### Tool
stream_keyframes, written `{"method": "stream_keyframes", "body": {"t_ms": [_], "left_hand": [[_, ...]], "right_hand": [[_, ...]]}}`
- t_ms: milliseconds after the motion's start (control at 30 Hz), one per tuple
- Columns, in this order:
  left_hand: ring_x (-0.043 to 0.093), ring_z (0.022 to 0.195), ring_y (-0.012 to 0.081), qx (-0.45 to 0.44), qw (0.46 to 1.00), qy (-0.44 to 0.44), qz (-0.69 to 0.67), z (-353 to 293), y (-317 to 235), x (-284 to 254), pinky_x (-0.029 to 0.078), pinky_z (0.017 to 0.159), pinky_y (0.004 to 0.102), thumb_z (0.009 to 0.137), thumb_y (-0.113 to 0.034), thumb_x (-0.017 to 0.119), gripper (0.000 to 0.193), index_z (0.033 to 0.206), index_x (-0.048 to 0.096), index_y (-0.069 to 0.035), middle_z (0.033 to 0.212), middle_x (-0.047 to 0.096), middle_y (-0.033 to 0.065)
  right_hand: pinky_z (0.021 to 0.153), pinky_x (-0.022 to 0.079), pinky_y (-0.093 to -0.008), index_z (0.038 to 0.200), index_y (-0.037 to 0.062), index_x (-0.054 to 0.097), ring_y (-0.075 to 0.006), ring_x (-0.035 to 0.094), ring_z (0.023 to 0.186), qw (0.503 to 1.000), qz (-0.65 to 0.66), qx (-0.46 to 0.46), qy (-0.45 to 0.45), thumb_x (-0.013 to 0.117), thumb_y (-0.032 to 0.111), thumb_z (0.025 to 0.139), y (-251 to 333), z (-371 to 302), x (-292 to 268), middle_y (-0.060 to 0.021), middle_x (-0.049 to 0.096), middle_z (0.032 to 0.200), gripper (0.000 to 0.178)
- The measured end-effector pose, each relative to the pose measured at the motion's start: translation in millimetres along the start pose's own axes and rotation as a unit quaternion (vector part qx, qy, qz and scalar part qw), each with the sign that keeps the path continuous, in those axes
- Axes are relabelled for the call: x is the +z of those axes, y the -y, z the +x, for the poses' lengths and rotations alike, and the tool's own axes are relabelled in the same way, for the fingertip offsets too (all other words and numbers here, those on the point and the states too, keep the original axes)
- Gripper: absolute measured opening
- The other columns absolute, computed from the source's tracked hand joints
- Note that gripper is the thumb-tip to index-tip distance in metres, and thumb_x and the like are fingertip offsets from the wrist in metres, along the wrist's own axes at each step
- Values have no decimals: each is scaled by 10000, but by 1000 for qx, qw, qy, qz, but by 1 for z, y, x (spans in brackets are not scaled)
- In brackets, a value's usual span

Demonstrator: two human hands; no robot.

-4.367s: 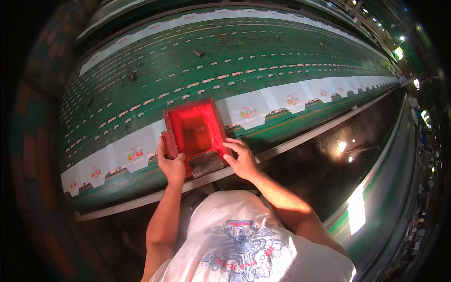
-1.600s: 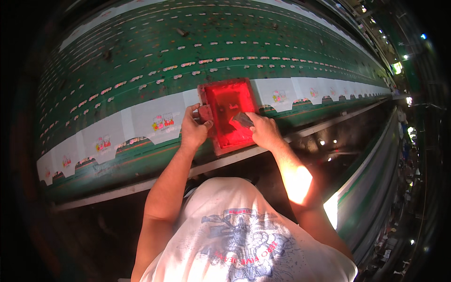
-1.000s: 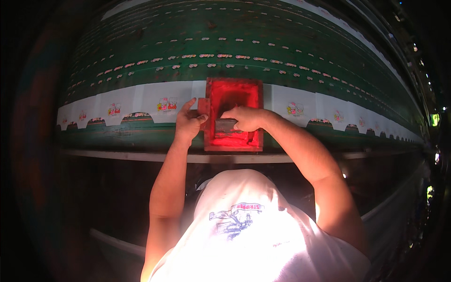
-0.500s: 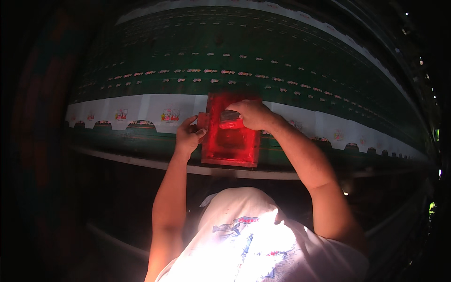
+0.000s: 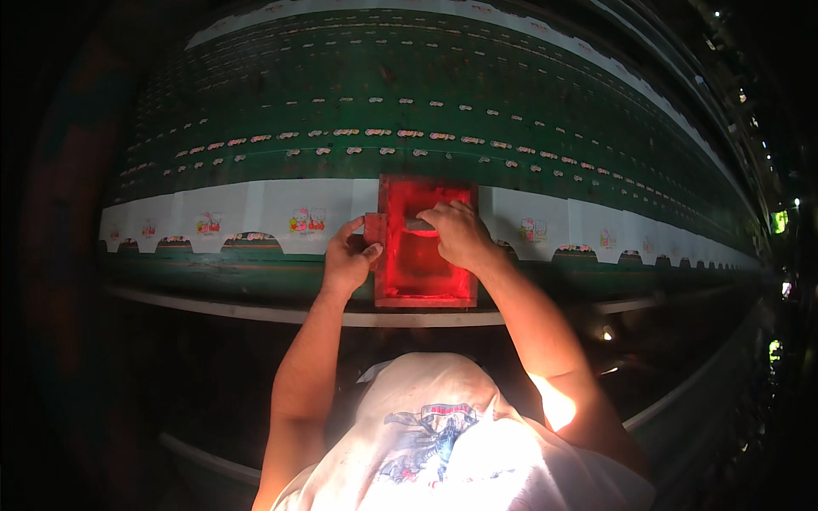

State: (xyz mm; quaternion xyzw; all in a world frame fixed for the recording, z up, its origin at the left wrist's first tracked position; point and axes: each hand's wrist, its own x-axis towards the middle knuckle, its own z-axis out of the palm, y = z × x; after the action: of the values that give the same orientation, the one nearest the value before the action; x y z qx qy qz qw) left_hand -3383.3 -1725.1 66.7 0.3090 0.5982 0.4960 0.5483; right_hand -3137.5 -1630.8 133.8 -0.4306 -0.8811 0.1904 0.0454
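A screen-printing frame, its inside smeared with wet red ink, lies over a row of white cut pieces on the green table. At its left side, my left hand grips the red block-like handle between thumb and fingers. My right hand reaches inside the frame, its fingers closed round a small dark-edged squeegee. The squeegee stands across the upper middle of the red mesh, partly covered by my fingers. Whatever is under the frame is hidden.
White pieces with small cartoon prints run along the table's near side, left and right of the frame. Rows of small printed marks cross the green table. A pale rail borders its near edge. Another white row lies at the far side.
My right hand and the squeegee have come nearer to me within the frame. My left hand still grips the handle. The whole view has shifted slightly.
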Motion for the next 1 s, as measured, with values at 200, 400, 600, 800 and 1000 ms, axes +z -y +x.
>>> {"method": "stream_keyframes", "body": {"t_ms": [200, 400, 600, 800, 1000], "left_hand": [[766, 1022, 166, -1, 1000, 13, -23, -8, -1, 0, 613, 904, 316, 989, 115, 773, 650, 1598, 549, 71, 1165, 808, 130], [715, 1249, 205, 113, 993, -34, 1, -17, 18, 15, 552, 1108, 342, 994, 79, 778, 698, 1638, 507, 80, 1367, 745, 171], [647, 1387, 248, 189, 976, -95, 52, -19, 37, 32, 483, 1211, 359, 900, 71, 787, 846, 1675, 447, 109, 1513, 653, 198], [550, 1552, 308, 210, 967, -112, 88, -22, 36, 39, 398, 1323, 400, 803, 110, 778, 938, 1677, 437, 108, 1655, 572, 244], [549, 1549, 289, 223, 965, -112, 82, -23, 39, 37, 393, 1323, 391, 796, 126, 785, 939, 1673, 449, 101, 1655, 575, 215]], "right_hand": [[1112, 536, -513, 1391, 104, 764, -371, 669, 1191, 999, -4, -19, -45, 650, -135, 836, 23, -44, 23, -106, 760, 1317, 615], [1137, 531, -497, 1394, 102, 761, -355, 666, 1198, 1000, 6, -2, -30, 675, -122, 832, 56, -85, 26, -78, 760, 1350, 611], [1131, 529, -499, 1405, 83, 738, -332, 645, 1231, 998, 12, -18, -50, 782, -21, 865, 73, -103, 33, -74, 719, 1353, 552], [1216, 488, -501, 1481, 80, 703, -330, 577, 1432, 999, 39, 0, -30, 874, 171, 920, 81, -131, 39, -84, 673, 1514, 593], [1241, 481, -478, 1432, 59, 741, -368, 595, 1454, 961, 170, 74, -205, 840, 87, 949, 55, -158, 41, -156, 672, 1559, 493]]}}
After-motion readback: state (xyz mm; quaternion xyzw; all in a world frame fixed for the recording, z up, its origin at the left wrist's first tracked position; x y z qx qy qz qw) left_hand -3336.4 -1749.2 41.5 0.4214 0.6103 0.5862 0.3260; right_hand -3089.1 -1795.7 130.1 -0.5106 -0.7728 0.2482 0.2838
